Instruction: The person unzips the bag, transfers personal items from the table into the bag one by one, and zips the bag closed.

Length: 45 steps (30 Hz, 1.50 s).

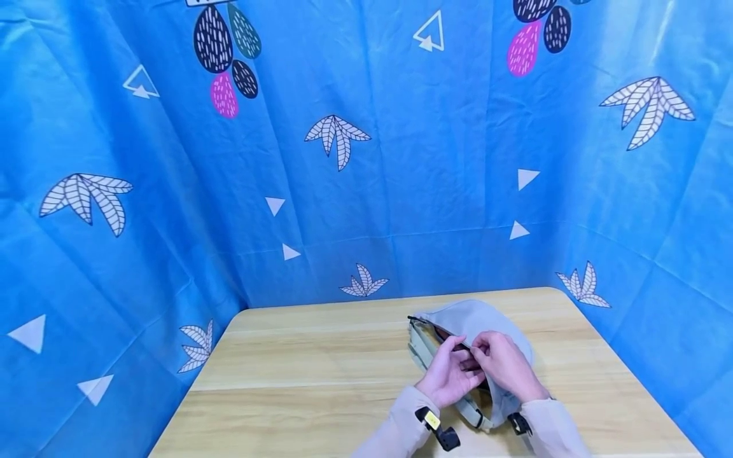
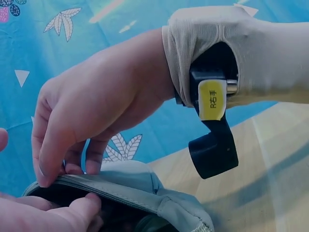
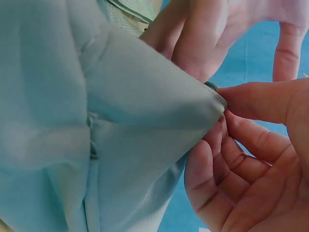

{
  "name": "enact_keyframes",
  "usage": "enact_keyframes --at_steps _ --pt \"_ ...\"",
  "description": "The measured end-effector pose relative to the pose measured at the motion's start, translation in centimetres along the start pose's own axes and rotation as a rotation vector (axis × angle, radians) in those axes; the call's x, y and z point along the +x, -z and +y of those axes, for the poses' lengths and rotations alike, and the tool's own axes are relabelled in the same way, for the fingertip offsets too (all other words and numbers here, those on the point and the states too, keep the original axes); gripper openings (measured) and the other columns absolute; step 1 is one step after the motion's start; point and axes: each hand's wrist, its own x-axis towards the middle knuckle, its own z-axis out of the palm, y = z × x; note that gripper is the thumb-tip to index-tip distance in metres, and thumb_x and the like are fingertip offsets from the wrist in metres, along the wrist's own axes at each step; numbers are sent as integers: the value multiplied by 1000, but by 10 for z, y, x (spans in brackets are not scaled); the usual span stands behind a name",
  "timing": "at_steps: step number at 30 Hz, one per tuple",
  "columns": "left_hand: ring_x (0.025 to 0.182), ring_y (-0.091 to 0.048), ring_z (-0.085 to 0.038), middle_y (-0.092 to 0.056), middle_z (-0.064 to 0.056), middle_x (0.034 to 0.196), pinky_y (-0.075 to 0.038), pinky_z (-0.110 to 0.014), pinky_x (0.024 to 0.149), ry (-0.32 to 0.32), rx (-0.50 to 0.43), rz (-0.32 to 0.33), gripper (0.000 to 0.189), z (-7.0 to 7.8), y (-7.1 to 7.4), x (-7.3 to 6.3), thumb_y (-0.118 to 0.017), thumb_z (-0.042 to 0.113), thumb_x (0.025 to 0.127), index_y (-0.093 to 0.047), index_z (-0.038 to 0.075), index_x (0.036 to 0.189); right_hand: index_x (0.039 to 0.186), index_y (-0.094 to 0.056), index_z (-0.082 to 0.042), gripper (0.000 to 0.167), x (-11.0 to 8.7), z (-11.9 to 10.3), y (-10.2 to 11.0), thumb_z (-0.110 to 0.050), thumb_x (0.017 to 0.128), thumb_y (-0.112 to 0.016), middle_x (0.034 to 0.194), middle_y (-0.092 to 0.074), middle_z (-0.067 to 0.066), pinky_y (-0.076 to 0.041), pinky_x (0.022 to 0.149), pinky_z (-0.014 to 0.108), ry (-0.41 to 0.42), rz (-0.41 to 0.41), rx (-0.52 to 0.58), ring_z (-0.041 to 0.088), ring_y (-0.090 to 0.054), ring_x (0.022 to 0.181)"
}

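A grey-green fabric bag [image 1: 472, 318] lies toward the right side of the table, its zipped mouth parted. My right hand [image 1: 506, 366] pinches the edge of that mouth between thumb and fingertips; the right wrist view shows the fabric [image 3: 140, 101] drawn to a point there. Palm up, my left hand [image 1: 446, 376] reaches its fingers into the opening, with its thumb apart outside. In the left wrist view, left fingers [image 2: 82, 208] lie under the bag's rim [image 2: 116, 188]. The dark interior hides what they touch.
The bag's strap [image 1: 420, 346] runs along its left side, with a buckle end [image 1: 481, 420] near the front. The wooden table [image 1: 286, 381] extends to the left. Patterned blue cloth [image 1: 429, 191] hangs behind and at both sides. Each wrist carries a small black camera [image 1: 438, 429].
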Motion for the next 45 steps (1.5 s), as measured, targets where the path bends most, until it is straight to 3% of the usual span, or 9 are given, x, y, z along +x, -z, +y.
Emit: enact_keyframes --at_steps 9,12,16,23,28,35,39,43,45 --pt "106 -61 -15 -64 -4 109 -53 -22 95 -3 0 -7 33 2 6 3 -54 41 99 -64 12 89 81 -70 -9 13 1 -2 -2 -2 92 -68 74 -67 -2 -45 61 23 7 6 -1 11 -55 67" --pt "110 -60 -17 -62 -8 115 -52 -25 100 0 12 -8 36 2 8 2 -54 42 99 -63 7 100 82 -70 -9 12 1 -2 -2 -3 92 -68 73 -66 -2 -45 61 23 6 -1 2 11 -55 68" --pt "115 -62 -21 -60 -13 123 -50 -30 110 -3 94 6 53 5 16 -1 -54 42 99 -57 -4 127 83 -71 -8 10 1 -1 -2 -4 92 -68 73 -65 -3 -46 62 23 -5 -19 14 11 -56 69" --pt "127 -65 -37 -61 -28 136 -49 -37 117 -41 289 49 59 28 42 -10 -52 35 103 -50 -11 141 82 -72 -10 10 -1 1 -3 -5 91 -70 71 -64 -5 -45 59 22 -7 -9 -13 9 -54 66" --pt "123 -68 -33 -53 -36 145 -52 -39 114 -86 393 67 56 53 70 -16 -43 29 108 -44 -13 146 83 -73 -10 10 -5 3 -2 -6 91 -69 71 -65 -5 -46 60 22 -16 -28 -16 8 -55 66" --pt "107 -71 -22 -66 -27 133 -56 -40 109 -185 434 248 51 92 103 -16 -51 25 106 -49 -10 142 87 -74 -10 8 -14 13 13 -8 93 -69 79 -70 -2 -48 61 21 -14 -18 3 7 -56 70" --pt "104 -70 -20 -67 -24 131 -55 -41 109 -207 458 366 50 106 117 -10 -55 25 103 -52 -8 141 93 -75 -8 6 -22 23 23 -12 94 -70 84 -72 -1 -51 67 21 -48 -36 24 6 -60 75" --pt "113 -66 -26 -61 -27 139 -53 -42 110 -194 463 431 50 111 123 1 -54 25 103 -52 -6 142 104 -74 -3 17 -32 33 31 -18 96 -70 97 -75 6 -54 74 25 -110 -31 39 13 -65 85" --pt "125 -61 -34 -54 -29 147 -48 -46 114 -191 462 427 53 111 125 5 -51 27 104 -49 -6 146 116 -69 3 31 -38 39 34 -22 97 -70 111 -72 17 -57 86 36 -145 -13 51 25 -66 98"
